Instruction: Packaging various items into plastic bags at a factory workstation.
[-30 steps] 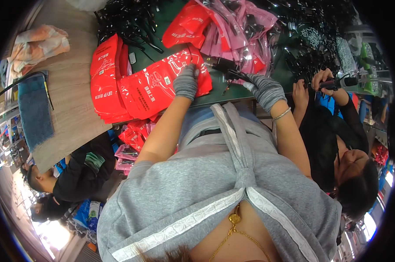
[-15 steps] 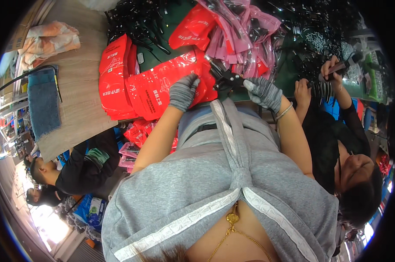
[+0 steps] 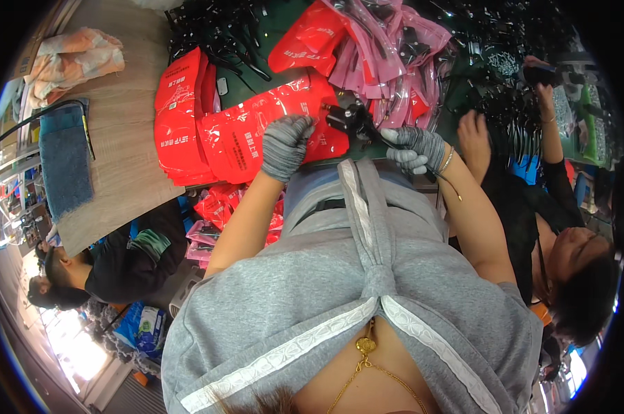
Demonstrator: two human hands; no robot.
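Observation:
My left hand (image 3: 286,146), in a grey knit glove, is closed over a stack of red plastic bags (image 3: 232,134) at the table's near edge. Whether its curled fingers pinch a bag is hidden. My right hand (image 3: 415,148), gloved alike, is closed on the lever end of a black brake lever (image 3: 353,121). The lever's thick body reaches left over the right end of the red bags. A thin black hose (image 3: 447,183) trails from my right hand past the wrist, its tip over my forearm.
Pink plastic bags with black parts inside (image 3: 374,62) lie beyond my hands. Another red stack (image 3: 181,117) stands left, beside a wooden board (image 3: 129,124) with a blue cloth (image 3: 67,159). Black parts (image 3: 219,34) are heaped at the back. A co-worker's hand (image 3: 474,141) is close on the right.
My left hand has turned and its fingers have curled in. The brake lever has turned in my right hand, and the hose now hangs past that wrist. The co-worker's hands have moved.

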